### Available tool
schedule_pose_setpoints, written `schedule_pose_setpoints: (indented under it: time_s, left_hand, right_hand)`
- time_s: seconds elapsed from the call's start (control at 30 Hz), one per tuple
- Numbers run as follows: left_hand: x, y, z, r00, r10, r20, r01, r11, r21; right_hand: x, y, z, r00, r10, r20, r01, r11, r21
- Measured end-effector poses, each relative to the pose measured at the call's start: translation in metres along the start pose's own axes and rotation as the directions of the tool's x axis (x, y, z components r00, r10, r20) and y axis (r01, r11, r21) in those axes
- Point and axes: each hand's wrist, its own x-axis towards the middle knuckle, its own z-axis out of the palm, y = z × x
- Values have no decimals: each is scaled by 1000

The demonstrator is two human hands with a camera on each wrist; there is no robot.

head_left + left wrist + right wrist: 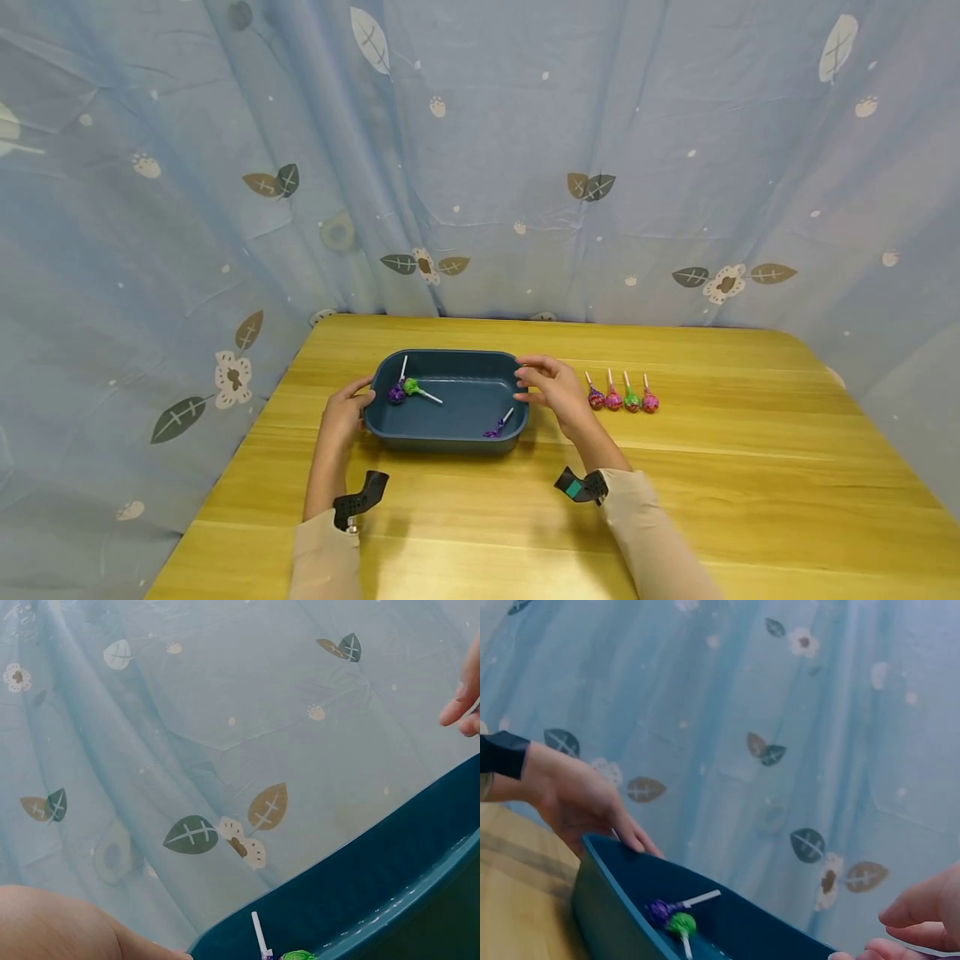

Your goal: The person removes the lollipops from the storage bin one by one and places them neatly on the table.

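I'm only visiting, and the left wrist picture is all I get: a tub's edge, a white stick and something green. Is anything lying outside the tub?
Observer: Yes, the head view shows four wrapped lollipops in a row on the table, to the right of the right hand.
Operator: Oh, sweets! What's at the other end of the tub?
Observer: A purple lollipop lies inside, by the near right corner.
Operator: And does the person wear anything on the wrists?
Observer: Yes, there is a black fitting at each wrist.
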Motion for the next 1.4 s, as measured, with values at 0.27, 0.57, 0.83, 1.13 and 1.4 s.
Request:
schedule_pose_setpoints:
  time_s: [0.27,0.57,0.83,1.13,1.4]
  left_hand:
    - [-1,1,1,1000,1,-5,-1,1000,-1]
    - [-1,1,0,1000,-2,-2,2,1000,0]
    - [0,0,-1,1000,-3,3,3,1000,13]
    - [-1,0,-1,1000,3,9,-3,1000,18]
    - [0,0,0,1000,1,1,-1,1000,14]
  right_hand:
    - [5,-2,27,997,-26,66,26,1000,9]
    - [16,5,53,992,-27,121,33,998,-47]
    - [25,12,77,985,25,170,-27,1000,7]
    - [42,29,110,979,82,189,-90,995,31]
    - [52,30,130,966,142,214,-151,988,26]
